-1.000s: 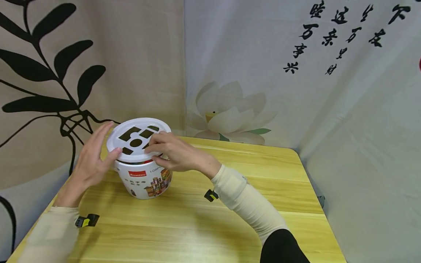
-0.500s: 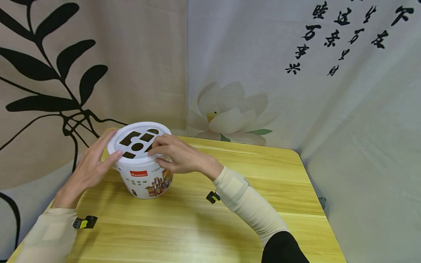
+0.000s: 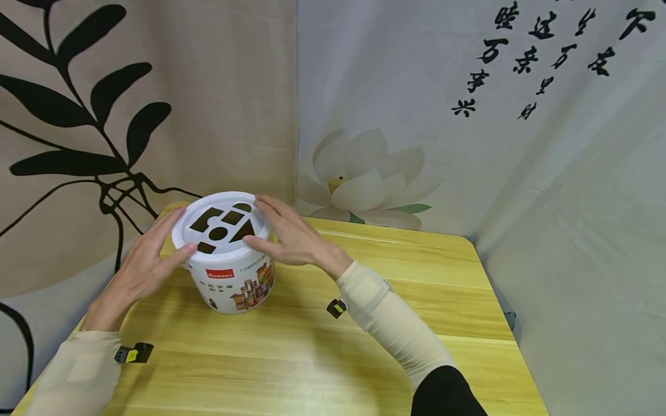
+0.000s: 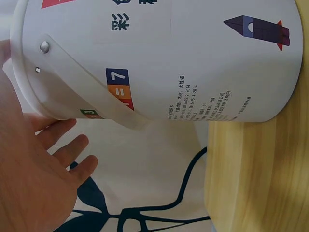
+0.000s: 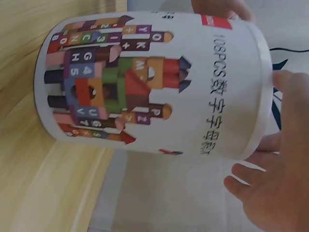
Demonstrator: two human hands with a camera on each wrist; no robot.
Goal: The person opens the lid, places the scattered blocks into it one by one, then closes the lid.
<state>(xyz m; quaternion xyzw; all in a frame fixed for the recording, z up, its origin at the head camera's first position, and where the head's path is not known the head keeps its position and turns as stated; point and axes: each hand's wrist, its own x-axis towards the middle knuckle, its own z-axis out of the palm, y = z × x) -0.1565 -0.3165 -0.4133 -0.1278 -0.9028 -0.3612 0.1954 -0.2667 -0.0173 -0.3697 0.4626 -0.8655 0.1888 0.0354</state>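
A white toy-block bucket with printed letter blocks stands upright on the table. Its round white lid, cut with dark shaped holes, sits level on top. My left hand lies along the lid's left edge, thumb on the rim and fingers at the far side. At the right edge, my right hand touches the lid with thumb and extended fingers. In the left wrist view a white handle strap hangs from a rivet, below the left fingers. The right wrist view shows the right fingers spread beside the rim. The bucket's contents are hidden.
The wooden table extends to the right and front of the bucket. Close behind hang a beige curtain with a leaf print and a pale curtain with a lotus and characters.
The lid, raised at its front edge a second ago, has come down level on the bucket. My right hand's fingers have uncurled and spread along the right rim. The left hand stays nearly still.
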